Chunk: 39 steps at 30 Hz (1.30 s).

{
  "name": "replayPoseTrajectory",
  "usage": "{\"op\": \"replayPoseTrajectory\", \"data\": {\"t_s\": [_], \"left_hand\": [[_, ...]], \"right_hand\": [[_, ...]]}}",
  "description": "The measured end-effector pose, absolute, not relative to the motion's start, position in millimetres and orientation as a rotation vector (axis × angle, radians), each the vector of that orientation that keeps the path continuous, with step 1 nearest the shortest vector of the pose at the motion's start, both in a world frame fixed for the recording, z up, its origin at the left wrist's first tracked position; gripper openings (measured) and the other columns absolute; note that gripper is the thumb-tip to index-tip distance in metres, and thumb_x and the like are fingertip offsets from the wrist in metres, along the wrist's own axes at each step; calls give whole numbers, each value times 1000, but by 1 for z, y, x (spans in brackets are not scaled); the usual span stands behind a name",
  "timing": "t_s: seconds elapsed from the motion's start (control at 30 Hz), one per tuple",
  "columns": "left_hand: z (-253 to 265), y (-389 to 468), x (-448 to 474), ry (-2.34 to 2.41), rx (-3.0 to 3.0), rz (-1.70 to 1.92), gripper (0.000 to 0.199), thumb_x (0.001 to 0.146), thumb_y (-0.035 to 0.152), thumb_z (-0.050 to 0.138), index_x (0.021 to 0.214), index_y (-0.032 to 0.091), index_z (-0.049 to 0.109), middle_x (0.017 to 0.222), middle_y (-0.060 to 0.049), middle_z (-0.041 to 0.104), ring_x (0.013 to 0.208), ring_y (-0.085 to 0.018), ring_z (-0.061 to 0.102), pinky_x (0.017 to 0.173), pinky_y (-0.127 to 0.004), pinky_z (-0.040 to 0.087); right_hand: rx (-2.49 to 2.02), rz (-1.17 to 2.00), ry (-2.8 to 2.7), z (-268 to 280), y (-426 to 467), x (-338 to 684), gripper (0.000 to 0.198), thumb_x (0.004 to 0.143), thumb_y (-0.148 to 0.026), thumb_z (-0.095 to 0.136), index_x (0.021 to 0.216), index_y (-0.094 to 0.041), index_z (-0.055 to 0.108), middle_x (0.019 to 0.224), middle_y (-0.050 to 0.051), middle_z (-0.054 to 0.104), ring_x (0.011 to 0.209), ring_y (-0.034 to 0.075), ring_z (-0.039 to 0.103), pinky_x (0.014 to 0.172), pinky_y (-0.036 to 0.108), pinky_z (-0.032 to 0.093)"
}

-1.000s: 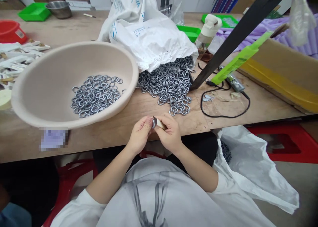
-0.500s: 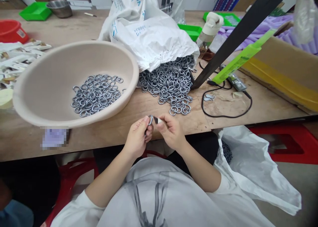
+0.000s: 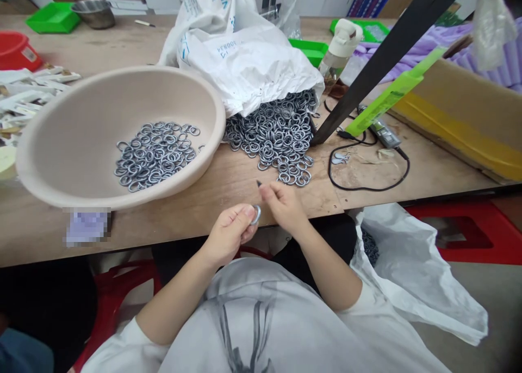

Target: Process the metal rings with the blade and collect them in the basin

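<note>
Between thumb and fingers, my left hand (image 3: 232,229) pinches a grey ring (image 3: 256,215) near the table's front edge. My right hand (image 3: 283,205) is closed on a small tool with a dark pointed tip (image 3: 259,183); most of it is hidden in the fingers, so its kind is unclear. The tip stands apart from the ring, above and just right of it. Beyond my hands, a heap of grey rings (image 3: 281,139) spills from a white sack (image 3: 253,63). More rings (image 3: 157,155) lie in a large beige basin (image 3: 65,128) to the left.
A dark slanted post (image 3: 379,68) rises right of the heap, with a lime-green strip (image 3: 387,101) beside it. A black cable (image 3: 367,189) loops on the table (image 3: 232,177). At the right stands a cardboard box (image 3: 485,106); a white bag (image 3: 416,253) hangs below the edge.
My left hand has lowered a little toward me with the ring. My right hand has turned, so the tool's tip now points upward and away from the ring.
</note>
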State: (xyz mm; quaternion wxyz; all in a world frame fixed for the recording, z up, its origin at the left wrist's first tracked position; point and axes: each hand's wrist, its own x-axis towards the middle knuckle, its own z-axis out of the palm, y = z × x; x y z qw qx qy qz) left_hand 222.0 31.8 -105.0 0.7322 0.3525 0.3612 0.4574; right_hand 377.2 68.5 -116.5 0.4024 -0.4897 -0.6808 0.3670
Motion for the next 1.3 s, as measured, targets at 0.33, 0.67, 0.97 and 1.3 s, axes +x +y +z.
{"op": "replayPoseTrajectory", "data": {"t_s": [0.33, 0.67, 0.97, 1.3], "left_hand": [[-115, 34, 220, 921, 726, 946, 48, 74, 54, 76, 61, 15, 51, 52, 5, 42, 43, -4, 31, 41, -18, 20], [-113, 48, 212, 937, 526, 967, 28, 67, 32, 69, 88, 14, 64, 59, 2, 57, 40, -5, 37, 37, -16, 21], [-120, 50, 233, 972, 687, 1072, 49, 68, 56, 82, 78, 17, 53, 59, 7, 47, 43, -3, 31, 39, -15, 22], [-125, 46, 230, 962, 774, 1096, 47, 76, 59, 75, 74, 17, 53, 53, 8, 37, 45, -5, 25, 41, -18, 19]], "right_hand": [[-1268, 853, -1705, -119, 78, 387, 35, 92, -50, 61, 76, -20, 68, 72, 2, 60, 71, 18, 55, 68, 30, 42], [-1925, 229, -1893, -130, 107, 415, 18, 93, -30, 58, 96, -20, 73, 100, 11, 66, 86, 25, 59, 69, 33, 40], [-1029, 1549, -1247, -119, 68, 367, 45, 86, -65, 61, 80, -21, 58, 62, -4, 48, 53, 10, 40, 52, 23, 36], [-1009, 1196, -1381, -132, 60, 357, 32, 95, -52, 55, 105, -23, 64, 97, 4, 65, 88, 17, 60, 83, 30, 49]]}}
